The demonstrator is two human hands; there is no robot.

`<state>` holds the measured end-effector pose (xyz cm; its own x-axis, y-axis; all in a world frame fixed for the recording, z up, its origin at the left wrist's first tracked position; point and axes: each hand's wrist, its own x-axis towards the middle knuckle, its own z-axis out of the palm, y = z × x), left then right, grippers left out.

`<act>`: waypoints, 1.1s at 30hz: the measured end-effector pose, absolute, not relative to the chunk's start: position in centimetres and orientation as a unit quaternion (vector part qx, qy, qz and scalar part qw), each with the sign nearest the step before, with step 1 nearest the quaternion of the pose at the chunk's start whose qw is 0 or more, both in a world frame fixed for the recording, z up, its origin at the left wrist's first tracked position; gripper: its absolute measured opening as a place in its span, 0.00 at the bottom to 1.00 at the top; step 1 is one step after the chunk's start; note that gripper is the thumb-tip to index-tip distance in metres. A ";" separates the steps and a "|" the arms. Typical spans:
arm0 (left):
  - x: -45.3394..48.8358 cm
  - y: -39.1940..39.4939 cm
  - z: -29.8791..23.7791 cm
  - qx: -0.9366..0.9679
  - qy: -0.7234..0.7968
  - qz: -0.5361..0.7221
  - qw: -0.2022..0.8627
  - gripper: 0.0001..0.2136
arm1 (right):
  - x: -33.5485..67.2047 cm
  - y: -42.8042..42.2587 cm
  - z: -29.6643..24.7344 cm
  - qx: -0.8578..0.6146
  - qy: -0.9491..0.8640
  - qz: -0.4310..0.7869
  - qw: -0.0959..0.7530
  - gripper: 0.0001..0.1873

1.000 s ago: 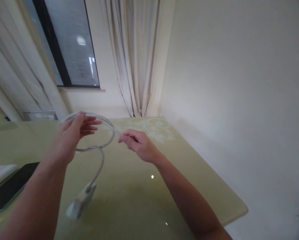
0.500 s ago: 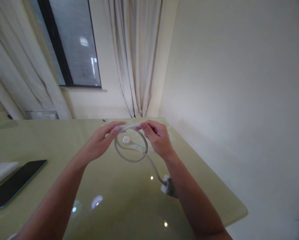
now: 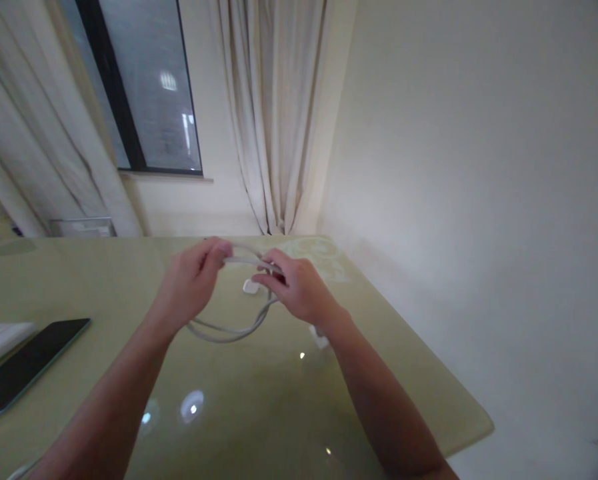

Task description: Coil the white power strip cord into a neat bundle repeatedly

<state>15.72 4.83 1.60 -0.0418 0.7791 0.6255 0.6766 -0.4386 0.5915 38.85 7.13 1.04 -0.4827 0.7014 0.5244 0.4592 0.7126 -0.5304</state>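
Your left hand gripping a looped pale cable, your right hand with it between thumb and fingers, a white plug near that thumb, a white block partly behind your right wrist, greenish table below, window beyond.

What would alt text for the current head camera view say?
A person's left hand and right hand hold a looped pale cable above a glossy greenish table. A flat dark object lies at left, curtains and a window behind.
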 end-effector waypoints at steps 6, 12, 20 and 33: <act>12.1 5.4 2.0 0.624 0.583 0.518 0.049 0.19 | 41.8 8.5 1.8 -0.338 -0.824 0.122 0.438 0.13; 15.4 4.8 1.9 0.713 0.558 0.424 0.016 0.21 | 39.9 7.4 1.6 -0.335 -0.861 0.043 0.380 0.14; 12.0 5.4 2.2 0.668 0.576 0.470 0.025 0.23 | 44.2 8.2 3.2 -0.384 -0.827 -0.035 0.409 0.14; 12.5 5.3 2.0 0.658 0.589 0.468 0.023 0.21 | 42.7 7.1 3.3 -0.443 -0.832 -0.100 0.318 0.14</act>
